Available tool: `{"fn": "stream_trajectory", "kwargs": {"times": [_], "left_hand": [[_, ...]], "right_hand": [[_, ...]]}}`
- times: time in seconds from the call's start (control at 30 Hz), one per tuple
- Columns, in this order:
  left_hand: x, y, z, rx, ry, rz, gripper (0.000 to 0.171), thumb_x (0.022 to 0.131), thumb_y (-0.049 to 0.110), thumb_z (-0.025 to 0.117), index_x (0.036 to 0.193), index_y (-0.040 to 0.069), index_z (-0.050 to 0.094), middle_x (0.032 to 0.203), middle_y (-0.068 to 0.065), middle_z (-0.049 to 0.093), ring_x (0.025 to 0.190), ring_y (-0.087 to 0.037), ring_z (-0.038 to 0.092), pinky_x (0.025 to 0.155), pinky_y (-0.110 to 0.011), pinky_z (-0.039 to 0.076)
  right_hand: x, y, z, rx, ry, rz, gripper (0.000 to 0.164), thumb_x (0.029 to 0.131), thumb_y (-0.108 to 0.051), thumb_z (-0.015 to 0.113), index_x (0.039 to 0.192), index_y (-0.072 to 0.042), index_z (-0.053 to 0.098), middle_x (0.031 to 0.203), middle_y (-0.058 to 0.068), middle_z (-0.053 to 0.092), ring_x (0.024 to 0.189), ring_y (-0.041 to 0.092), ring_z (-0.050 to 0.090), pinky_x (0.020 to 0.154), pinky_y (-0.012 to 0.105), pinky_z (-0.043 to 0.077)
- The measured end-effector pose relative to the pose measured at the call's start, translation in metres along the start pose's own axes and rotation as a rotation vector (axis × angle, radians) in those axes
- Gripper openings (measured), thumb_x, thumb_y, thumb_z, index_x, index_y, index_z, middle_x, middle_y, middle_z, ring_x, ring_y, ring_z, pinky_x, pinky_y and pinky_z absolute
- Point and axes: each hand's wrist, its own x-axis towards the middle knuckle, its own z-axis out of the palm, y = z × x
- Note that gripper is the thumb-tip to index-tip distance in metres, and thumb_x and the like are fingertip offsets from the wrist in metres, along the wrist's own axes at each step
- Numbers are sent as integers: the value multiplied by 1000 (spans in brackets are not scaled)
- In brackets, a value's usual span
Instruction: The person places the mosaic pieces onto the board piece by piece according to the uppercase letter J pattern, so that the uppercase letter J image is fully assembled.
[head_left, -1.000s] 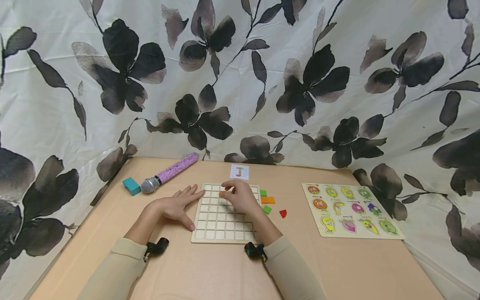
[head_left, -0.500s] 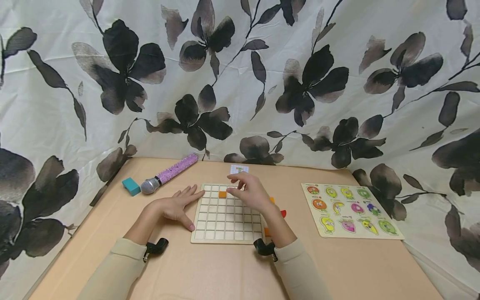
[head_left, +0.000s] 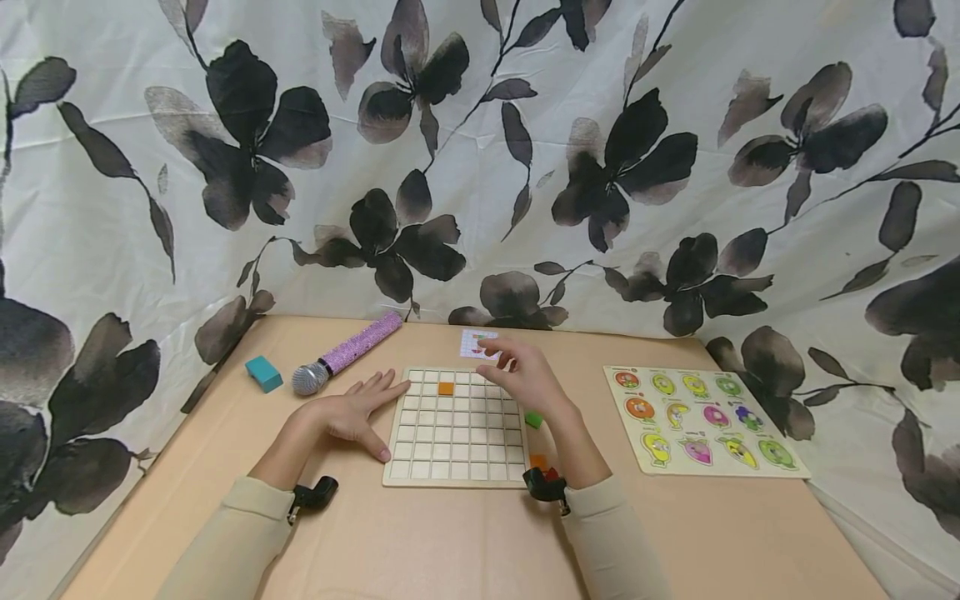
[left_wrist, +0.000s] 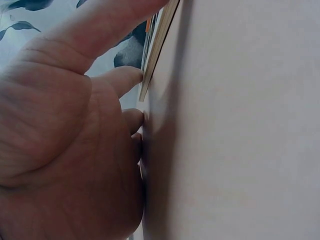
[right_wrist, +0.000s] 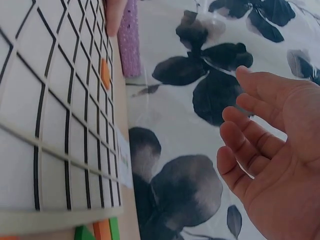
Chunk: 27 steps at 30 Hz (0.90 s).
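A pale wooden grid board (head_left: 457, 450) lies on the table with one orange square tile (head_left: 446, 388) seated in a cell near its far left. My left hand (head_left: 347, 415) rests flat beside the board, fingers spread, with thumb and fingertips at its left edge; the left wrist view has the thumb and a finger against that edge (left_wrist: 159, 47). Over the board's far right corner hovers my right hand (head_left: 528, 379), fingers loosely bent and nothing between them, as the right wrist view confirms. It partly covers a small card (head_left: 470, 340) printed with a coloured grid pattern.
Loose pieces lie along the board's right side, partly behind the right arm: a green one (head_left: 533, 420), an orange one (head_left: 538, 461) and a red one (head_left: 551, 474). A glittery purple microphone (head_left: 360, 343), a teal block (head_left: 263, 373) and a fruit-picture board (head_left: 701, 425) stand around.
My right hand has let go of the orange tile, leaving it in the grid, and moved right. The microphone has shifted slightly right. The left hand stays in place.
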Motion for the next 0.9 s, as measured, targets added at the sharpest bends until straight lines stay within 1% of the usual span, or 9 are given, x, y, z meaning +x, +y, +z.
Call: {"fn": "stream_trajectory", "kwargs": {"times": [0.17, 0.3, 0.4, 0.47, 0.57, 0.77, 0.9], "left_hand": [[1, -1, -1, 8, 2, 3, 131, 68, 55, 91, 168, 16, 16, 174, -22, -4, 161, -45, -7, 128, -67, -1], [1, 0, -1, 15, 4, 1, 131, 67, 56, 90, 168, 16, 16, 174, -23, -4, 161, -45, -7, 128, -66, 0], [1, 0, -1, 21, 4, 1, 132, 67, 56, 90, 168, 16, 16, 174, -23, -4, 161, -45, -6, 128, -66, 0], [1, -1, -1, 24, 3, 1, 132, 67, 57, 90, 168, 16, 16, 174, -23, -4, 161, -46, -6, 128, -66, 0], [1, -1, -1, 26, 2, -1, 131, 68, 57, 90, 169, 16, 16, 174, -23, -4, 161, -45, -6, 128, -66, 0], [1, -1, 0, 21, 0, 1, 131, 68, 56, 90, 168, 16, 16, 174, -23, -4, 161, -46, -6, 128, -66, 0], [1, -1, 1, 14, -2, 5, 131, 68, 56, 90, 168, 15, 17, 174, -23, -4, 161, -46, -7, 128, -67, 0]], "right_hand": [[-1, 11, -9, 3, 38, 33, 42, 95, -19, 78, 136, -12, 70, 121, 9, 74, 88, 20, 61, 81, 35, 53], [-2, 18, -16, -2, 58, 59, 43, 96, -19, 77, 137, -11, 69, 121, 12, 72, 91, 23, 61, 78, 36, 54], [-3, 25, -18, -8, 68, 91, 43, 96, -21, 76, 138, -13, 69, 122, 13, 71, 93, 24, 61, 75, 34, 54], [-3, 30, -19, -7, 71, 106, 43, 96, -21, 76, 137, -13, 68, 124, 16, 70, 94, 25, 60, 76, 34, 54], [-5, 37, -21, -4, 74, 129, 42, 97, -23, 76, 138, -15, 68, 124, 14, 69, 96, 24, 59, 76, 33, 54], [-7, 52, -24, 31, 73, 163, 43, 97, -22, 75, 138, -14, 68, 126, 15, 68, 97, 25, 60, 71, 27, 53], [-8, 61, -24, 53, 70, 180, 41, 97, -24, 76, 137, -15, 69, 125, 16, 68, 96, 26, 59, 68, 26, 51]]}}
